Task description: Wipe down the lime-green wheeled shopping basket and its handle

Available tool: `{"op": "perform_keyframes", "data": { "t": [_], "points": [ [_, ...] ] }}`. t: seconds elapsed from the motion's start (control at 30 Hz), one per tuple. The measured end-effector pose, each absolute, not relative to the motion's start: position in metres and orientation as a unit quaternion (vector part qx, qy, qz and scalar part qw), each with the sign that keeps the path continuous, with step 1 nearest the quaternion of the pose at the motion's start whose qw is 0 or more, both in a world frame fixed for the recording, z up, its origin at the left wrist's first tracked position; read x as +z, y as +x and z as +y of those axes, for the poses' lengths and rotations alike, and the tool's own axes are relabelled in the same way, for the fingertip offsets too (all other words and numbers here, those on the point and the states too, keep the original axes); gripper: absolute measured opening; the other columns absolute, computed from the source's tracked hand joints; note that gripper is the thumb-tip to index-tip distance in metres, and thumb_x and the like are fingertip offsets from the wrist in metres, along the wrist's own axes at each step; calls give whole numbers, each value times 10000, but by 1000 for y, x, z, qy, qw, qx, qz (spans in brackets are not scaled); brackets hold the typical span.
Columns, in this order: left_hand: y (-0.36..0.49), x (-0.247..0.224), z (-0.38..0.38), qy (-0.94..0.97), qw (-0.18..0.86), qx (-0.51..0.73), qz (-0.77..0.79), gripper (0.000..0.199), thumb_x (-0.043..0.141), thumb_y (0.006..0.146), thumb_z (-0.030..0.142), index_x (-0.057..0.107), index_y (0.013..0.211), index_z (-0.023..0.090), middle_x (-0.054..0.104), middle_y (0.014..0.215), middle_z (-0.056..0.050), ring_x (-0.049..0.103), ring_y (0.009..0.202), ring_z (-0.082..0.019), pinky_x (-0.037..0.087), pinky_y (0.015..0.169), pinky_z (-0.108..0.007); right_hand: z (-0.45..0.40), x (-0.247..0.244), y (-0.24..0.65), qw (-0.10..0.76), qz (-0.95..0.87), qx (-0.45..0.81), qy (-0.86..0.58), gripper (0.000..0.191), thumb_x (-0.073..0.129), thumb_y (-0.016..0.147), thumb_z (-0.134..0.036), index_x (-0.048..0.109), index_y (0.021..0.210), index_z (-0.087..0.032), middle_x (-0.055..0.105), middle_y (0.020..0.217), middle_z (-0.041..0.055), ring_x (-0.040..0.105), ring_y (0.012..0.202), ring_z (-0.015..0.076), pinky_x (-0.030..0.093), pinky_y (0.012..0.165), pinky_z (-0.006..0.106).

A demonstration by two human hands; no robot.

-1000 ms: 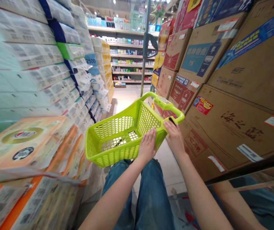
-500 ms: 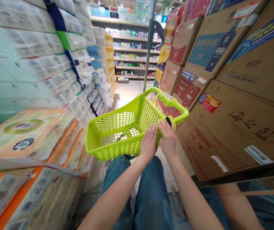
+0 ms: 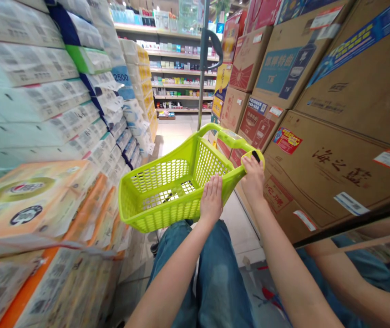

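Note:
A lime-green plastic shopping basket (image 3: pixel 162 218) with lattice sides stands in front of my knees, and nothing lies inside it. My left hand (image 3: pixel 211 196) rests flat on the near side rim, fingers stretched out and close together. Farther right, my right hand (image 3: pixel 253 175) presses a pale yellow pad with a black patch (image 3: pixel 249 157) against the base of the basket's raised handle (image 3: pixel 230 139). Its fingers lie over the pad, which partly hides the handle beneath. Whether the pad is a cloth or a sponge I cannot tell.
Cardboard cartons (image 3: pixel 338 168) are stacked along the right. On the left rise packs of wrapped paper (image 3: pixel 58 105) and orange packs (image 3: pixel 37 191). A grey pole (image 3: pixel 201 82) stands beyond the basket. Stocked shelves (image 3: pixel 181 54) line the back.
My right hand has slid right with the yellow pad, from the rim beside my left hand to the handle's base. My left hand stays on the rim. The view has shifted slightly.

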State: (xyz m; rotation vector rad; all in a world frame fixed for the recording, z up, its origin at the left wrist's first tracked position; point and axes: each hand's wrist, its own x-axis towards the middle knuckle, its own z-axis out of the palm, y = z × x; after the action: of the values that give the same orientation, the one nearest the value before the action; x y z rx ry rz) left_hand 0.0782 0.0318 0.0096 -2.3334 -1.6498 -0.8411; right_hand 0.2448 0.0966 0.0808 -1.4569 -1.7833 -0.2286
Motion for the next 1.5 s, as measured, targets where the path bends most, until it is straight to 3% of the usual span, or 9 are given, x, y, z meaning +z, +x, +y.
{"op": "perform_keyframes", "data": {
  "t": [0.2, 0.33, 0.53, 0.7, 0.87, 1.0, 1.2, 1.5],
  "points": [
    [72, 12, 24, -782, 83, -300, -541, 808, 453, 847, 137, 104, 1575, 93, 256, 1641, -132, 198, 1528, -226, 252, 1234, -433, 45, 58, 190, 366, -768, -54, -523, 717, 378, 733, 48, 570, 1386, -176, 581, 1430, 94, 399, 1441, 216, 250, 1229, 513],
    [65, 15, 15, -783, 84, -298, -540, 849, 494, 836, 163, 85, 1576, 92, 243, 1644, -141, 188, 1530, -232, 255, 1232, -439, 42, 68, 210, 336, -811, -55, -476, 768, 396, 716, 51, 537, 1419, -224, 555, 1462, 46, 399, 1441, 191, 268, 1230, 487],
    [57, 16, 6, -786, 89, -295, -536, 833, 501, 872, 246, 83, 1575, 90, 211, 1654, -136, 165, 1535, -246, 221, 1242, -436, 79, 100, 271, 384, -725, -96, -563, 669, 457, 708, 8, 605, 1335, -170, 603, 1408, 88, 447, 1408, 241, 273, 1215, 551],
    [57, 16, 4, -779, 77, -321, -533, 846, 509, 893, 298, 60, 1581, 96, 230, 1645, -151, 181, 1531, -271, 238, 1234, -468, 63, 85, 241, 386, -713, -118, -573, 663, 450, 747, 2, 562, 1384, -148, 571, 1439, 112, 409, 1433, 260, 253, 1218, 569],
    [56, 15, 7, -783, 69, -325, -525, 869, 514, 875, 241, 30, 1583, 105, 241, 1641, -151, 185, 1530, -263, 253, 1232, -469, 25, 58, 187, 353, -774, -105, -515, 747, 355, 772, 47, 483, 1463, -205, 526, 1488, 65, 378, 1456, 216, 291, 1218, 513],
    [54, 17, 8, -786, 64, -316, -528, 890, 515, 851, 185, 15, 1583, 102, 236, 1643, -147, 180, 1530, -247, 258, 1236, -451, 27, 69, 208, 313, -823, -76, -468, 785, 342, 763, 62, 466, 1475, -244, 521, 1493, 36, 383, 1452, 180, 294, 1225, 483],
    [57, 23, 5, -784, 41, -323, -529, 932, 531, 840, 176, -27, 1583, 109, 200, 1652, -140, 152, 1534, -245, 261, 1239, -451, 64, 102, 268, 373, -703, -109, -595, 777, 409, 698, 51, 512, 1439, -159, 519, 1487, 110, 359, 1465, 255, 248, 1226, 565],
    [57, 22, 6, -780, 47, -314, -540, 916, 519, 840, 183, -10, 1583, 94, 199, 1651, -140, 143, 1533, -242, 262, 1240, -438, 15, 58, 186, 316, -821, -72, -470, 855, 332, 728, 71, 378, 1528, -228, 481, 1522, 64, 343, 1473, 201, 314, 1213, 506]
  ]
}}
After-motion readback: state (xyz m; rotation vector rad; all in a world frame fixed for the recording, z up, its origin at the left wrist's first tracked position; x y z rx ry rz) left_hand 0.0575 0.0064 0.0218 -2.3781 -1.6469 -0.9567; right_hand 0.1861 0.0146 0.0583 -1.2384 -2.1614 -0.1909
